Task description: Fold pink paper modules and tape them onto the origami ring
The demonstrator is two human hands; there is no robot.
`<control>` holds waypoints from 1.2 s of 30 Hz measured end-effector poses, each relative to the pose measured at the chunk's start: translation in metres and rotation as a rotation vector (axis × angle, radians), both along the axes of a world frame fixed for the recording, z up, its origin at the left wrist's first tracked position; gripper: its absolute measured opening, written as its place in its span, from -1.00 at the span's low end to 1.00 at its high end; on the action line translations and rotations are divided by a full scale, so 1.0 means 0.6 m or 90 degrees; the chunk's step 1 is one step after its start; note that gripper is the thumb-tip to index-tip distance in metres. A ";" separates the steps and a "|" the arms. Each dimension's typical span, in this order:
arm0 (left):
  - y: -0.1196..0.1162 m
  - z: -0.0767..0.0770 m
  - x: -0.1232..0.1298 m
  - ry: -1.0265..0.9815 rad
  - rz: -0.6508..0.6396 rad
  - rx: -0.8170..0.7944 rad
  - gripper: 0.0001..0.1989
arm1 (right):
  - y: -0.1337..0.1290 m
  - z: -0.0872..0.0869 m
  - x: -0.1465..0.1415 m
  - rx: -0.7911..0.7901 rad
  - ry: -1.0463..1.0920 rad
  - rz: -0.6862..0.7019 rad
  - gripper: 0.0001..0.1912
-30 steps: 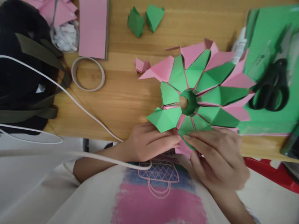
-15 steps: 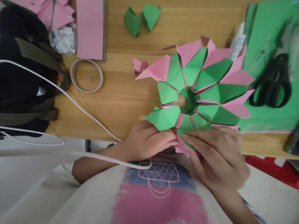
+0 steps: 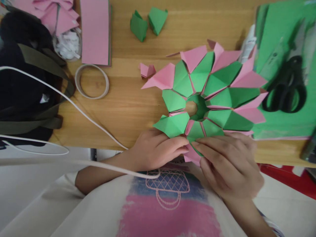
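Pinched the near edge of the paper ring (image 3: pixel 217 98) between thumb and fingers of the right hand (image 3: pixel 229 166). Touched that edge just left of the pinch with the left hand (image 3: pixel 158 149); could not tell whether gripping. Had most of the ring just beyond, scissors (image 3: pixel 293 73) to the right, green pieces (image 3: pixel 157 20) and a tape roll (image 3: pixel 106 82) farther off, beyond and left.
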State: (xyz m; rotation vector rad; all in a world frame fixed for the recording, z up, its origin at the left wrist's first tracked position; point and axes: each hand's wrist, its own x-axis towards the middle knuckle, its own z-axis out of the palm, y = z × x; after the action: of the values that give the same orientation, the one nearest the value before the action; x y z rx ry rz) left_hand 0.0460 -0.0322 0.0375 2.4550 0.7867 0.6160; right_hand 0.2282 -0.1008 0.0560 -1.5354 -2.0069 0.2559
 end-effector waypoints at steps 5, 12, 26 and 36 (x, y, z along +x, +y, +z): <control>0.008 0.005 -0.002 0.035 -0.049 0.029 -0.90 | 0.000 -0.003 0.001 0.013 -0.008 -0.009 -0.85; 0.017 0.017 0.001 0.089 -0.088 0.053 -0.83 | -0.003 -0.004 0.001 0.013 -0.013 -0.007 -0.81; 0.017 0.022 0.000 0.138 -0.121 0.069 -0.87 | -0.007 -0.011 0.003 0.024 -0.020 -0.005 -0.88; 0.013 0.017 -0.001 0.131 -0.117 0.070 -0.87 | -0.011 -0.013 0.000 0.016 -0.027 -0.010 -0.88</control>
State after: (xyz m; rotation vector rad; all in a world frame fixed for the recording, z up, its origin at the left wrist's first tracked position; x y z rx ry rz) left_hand 0.0454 -0.0241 0.0475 2.6852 0.6063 0.3500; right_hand 0.2280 -0.1073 0.0481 -1.5514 -2.0225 0.1929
